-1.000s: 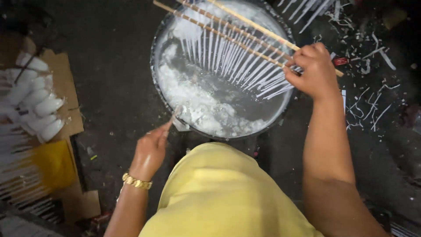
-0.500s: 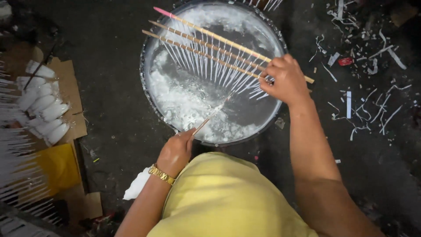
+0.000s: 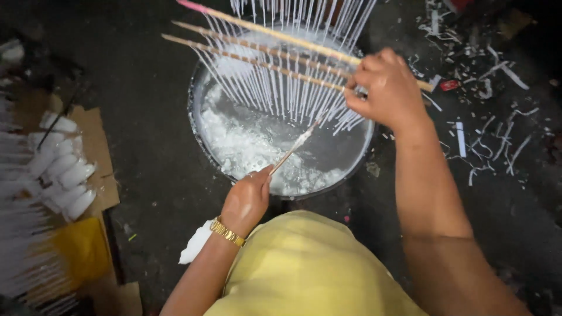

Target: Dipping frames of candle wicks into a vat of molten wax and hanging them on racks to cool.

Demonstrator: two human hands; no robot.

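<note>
Overhead, the wooden rods [image 3: 257, 44] strung with thin white candles [image 3: 281, 88] are hanging tilted above the round basin of wax [image 3: 202, 126], with the right hand [image 3: 383, 88] gripping their near ends, fingers clamped tight. Meanwhile the left hand [image 3: 246, 202] is pinching a thin stick [image 3: 293, 149], its tip reaching the lowest candles, while white scraps [image 3: 492, 140] are lying on the dark floor [image 3: 152, 134] beside the basin.

We see pale tan rods [image 3: 263, 50] in our right hand [image 3: 386, 90], one tipped pink, banded where white tapers [image 3: 281, 88] hang in stripes. Below that grip, the dark-rimmed basin [image 3: 196, 126] holds grey liquid and white lumps. Our left hand [image 3: 249, 199] holds a tan, white-coated stick [image 3: 293, 149]; a gold bracelet [image 3: 227, 232] and yellow shirt [image 3: 298, 269] lie behind it.
</note>
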